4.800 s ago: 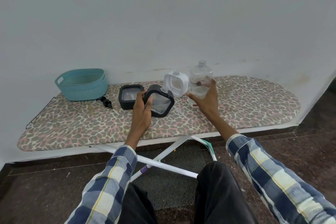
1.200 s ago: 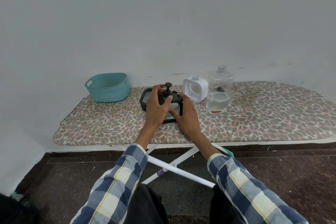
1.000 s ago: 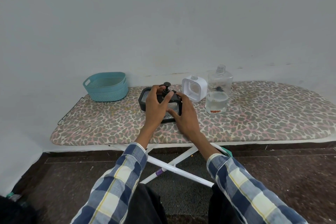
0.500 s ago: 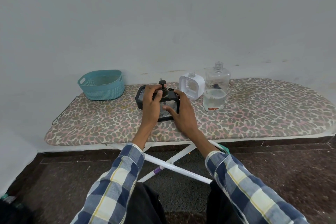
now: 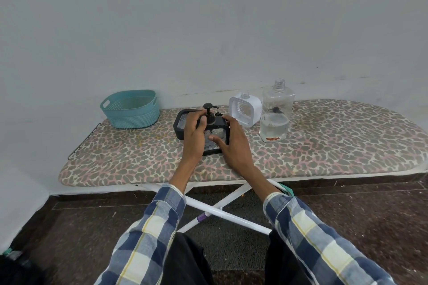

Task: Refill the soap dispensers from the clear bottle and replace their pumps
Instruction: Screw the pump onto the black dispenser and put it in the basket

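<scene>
A black-framed soap dispenser (image 5: 216,133) stands upright on the ironing board (image 5: 324,146). A black pump (image 5: 209,109) sits in its neck. My left hand (image 5: 194,139) pinches the pump's collar from the left. My right hand (image 5: 234,146) grips the dispenser's right side, thumb across its clear front. A second black dispenser (image 5: 181,122) stands just behind, partly hidden by my left hand. To the right a white dispenser (image 5: 246,109) stands with an open neck. The clear bottle (image 5: 276,118), uncapped and about a third full, is beside it.
A teal woven basket (image 5: 130,109) sits at the board's far left against the wall. The board's white crossed legs (image 5: 222,208) stand on the dark floor in front of my knees. The wall runs right behind the board.
The pump that lay on the board near the basket now sits in the front black dispenser. My right hand left the clear bottle and took the dispenser; over the last second both hands stay there.
</scene>
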A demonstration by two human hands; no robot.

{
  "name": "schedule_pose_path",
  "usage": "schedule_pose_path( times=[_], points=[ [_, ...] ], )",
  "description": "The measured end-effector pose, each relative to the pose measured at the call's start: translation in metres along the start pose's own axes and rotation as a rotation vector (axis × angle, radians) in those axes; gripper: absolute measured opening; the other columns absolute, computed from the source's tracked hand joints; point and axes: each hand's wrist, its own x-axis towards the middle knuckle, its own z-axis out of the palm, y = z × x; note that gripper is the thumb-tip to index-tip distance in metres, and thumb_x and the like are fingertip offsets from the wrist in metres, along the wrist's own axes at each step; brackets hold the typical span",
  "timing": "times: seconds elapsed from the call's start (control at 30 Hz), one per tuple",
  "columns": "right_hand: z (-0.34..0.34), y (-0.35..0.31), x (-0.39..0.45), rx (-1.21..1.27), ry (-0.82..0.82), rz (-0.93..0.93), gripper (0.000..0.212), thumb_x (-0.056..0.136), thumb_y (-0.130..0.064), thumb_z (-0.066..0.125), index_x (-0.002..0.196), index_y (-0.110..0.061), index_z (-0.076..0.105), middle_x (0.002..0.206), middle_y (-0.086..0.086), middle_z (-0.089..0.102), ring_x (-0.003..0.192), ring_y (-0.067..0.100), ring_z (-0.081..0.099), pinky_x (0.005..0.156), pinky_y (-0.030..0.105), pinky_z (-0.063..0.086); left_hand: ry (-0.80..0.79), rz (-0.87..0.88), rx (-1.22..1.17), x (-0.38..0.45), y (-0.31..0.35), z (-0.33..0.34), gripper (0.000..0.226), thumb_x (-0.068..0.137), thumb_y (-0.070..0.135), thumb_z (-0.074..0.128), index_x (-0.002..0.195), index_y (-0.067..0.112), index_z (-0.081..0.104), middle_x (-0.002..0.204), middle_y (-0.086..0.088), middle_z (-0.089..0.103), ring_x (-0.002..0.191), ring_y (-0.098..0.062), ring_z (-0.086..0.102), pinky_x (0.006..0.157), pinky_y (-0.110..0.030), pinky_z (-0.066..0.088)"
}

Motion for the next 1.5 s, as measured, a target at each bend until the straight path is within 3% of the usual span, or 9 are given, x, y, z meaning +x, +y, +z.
schedule_pose_path(
  times=[0.13, 0.27, 0.47, 0.57, 0.7, 0.8, 1.0, 1.2, 1.5],
  points=[
    [0.001, 0.000, 0.000, -0.005, -0.001, -0.003, 0.073, 0.094, -0.064, 0.070, 0.149, -0.026, 0.042, 0.142, -0.004, 0.059, 0.127, 0.010, 0.056, 0.104, 0.027, 0.046, -0.001, -0.027, -0.057, -0.003, 0.000, 0.000, 0.018, 0.117, 0.035, 0.048, 0.127, 0.022, 0.056, 0.122, 0.008, 0.060, 0.112, 0.003, 0.060, 0.098, -0.012, 0.044],
    [0.002, 0.003, 0.000, -0.017, -0.001, -0.003, 0.073, 0.095, -0.062, 0.070, 0.151, -0.025, 0.041, 0.143, -0.003, 0.058, 0.128, 0.014, 0.057, 0.105, 0.030, 0.048, -0.038, -0.021, -0.023, -0.002, -0.001, -0.001, 0.028, 0.107, 0.039, 0.068, 0.123, 0.024, 0.050, 0.122, 0.000, 0.061, 0.112, -0.007, 0.062, 0.096, -0.018, 0.050],
    [0.002, 0.002, 0.000, -0.035, -0.007, 0.000, 0.073, 0.095, -0.065, 0.068, 0.150, -0.027, 0.040, 0.142, -0.005, 0.058, 0.127, 0.011, 0.056, 0.102, 0.028, 0.046, -0.007, 0.010, 0.049, -0.001, -0.002, 0.001, 0.023, 0.119, 0.023, 0.041, 0.128, 0.018, 0.061, 0.122, 0.005, 0.059, 0.113, 0.002, 0.058, 0.098, -0.013, 0.043],
    [0.001, 0.001, -0.001, -0.040, -0.008, -0.001, 0.072, 0.095, -0.065, 0.069, 0.150, -0.029, 0.039, 0.142, -0.005, 0.058, 0.125, 0.006, 0.053, 0.101, 0.025, 0.043, 0.016, -0.014, 0.023, -0.004, -0.001, 0.002, 0.022, 0.120, 0.034, 0.037, 0.124, 0.021, 0.055, 0.117, 0.011, 0.060, 0.105, 0.005, 0.059, 0.094, -0.013, 0.045],
    [0.001, 0.000, 0.000, -0.037, -0.011, 0.011, 0.070, 0.096, -0.062, 0.070, 0.150, -0.030, 0.039, 0.142, -0.005, 0.058, 0.128, 0.011, 0.055, 0.103, 0.027, 0.045, 0.000, -0.043, -0.053, -0.004, 0.001, 0.002, 0.026, 0.108, 0.053, 0.058, 0.114, 0.029, 0.050, 0.112, 0.008, 0.061, 0.102, 0.000, 0.063, 0.090, -0.018, 0.049],
    [0.001, 0.000, -0.001, -0.039, -0.008, 0.003, 0.068, 0.096, -0.056, 0.071, 0.149, -0.029, 0.038, 0.143, -0.004, 0.058, 0.129, 0.013, 0.056, 0.106, 0.030, 0.048, -0.003, -0.007, 0.030, -0.004, 0.000, 0.002, 0.034, 0.102, 0.044, 0.074, 0.121, 0.025, 0.054, 0.120, 0.007, 0.062, 0.114, -0.004, 0.062, 0.095, -0.015, 0.050],
    [-0.003, -0.008, -0.002, 0.008, -0.031, 0.064, 0.071, 0.095, -0.063, 0.070, 0.152, -0.032, 0.041, 0.144, -0.008, 0.058, 0.129, 0.009, 0.056, 0.108, 0.031, 0.048, -0.064, 0.030, 0.054, -0.003, -0.005, -0.002, 0.021, 0.116, 0.030, 0.050, 0.131, 0.021, 0.062, 0.126, 0.001, 0.057, 0.113, 0.003, 0.059, 0.097, -0.016, 0.046],
    [-0.017, -0.028, -0.003, 0.144, -0.015, 0.121, 0.053, 0.100, -0.046, 0.058, 0.148, -0.023, 0.056, 0.144, -0.004, 0.058, 0.133, 0.017, 0.055, 0.115, 0.047, 0.047, -0.049, -0.092, 0.001, -0.014, -0.008, -0.008, 0.038, 0.120, 0.035, 0.032, 0.127, 0.015, 0.064, 0.124, -0.005, 0.067, 0.117, -0.020, 0.064, 0.102, -0.036, 0.049],
    [-0.031, -0.065, 0.042, 0.191, -0.238, 0.051, 0.046, 0.103, 0.001, 0.064, 0.147, -0.010, 0.061, 0.131, 0.004, 0.074, 0.128, 0.016, 0.067, 0.112, 0.027, 0.053, -0.003, -0.020, 0.049, -0.016, -0.004, -0.004, 0.035, 0.121, 0.020, 0.030, 0.120, 0.000, 0.058, 0.110, -0.024, 0.062, 0.098, -0.038, 0.059, 0.088, -0.047, 0.048]
  ],
)
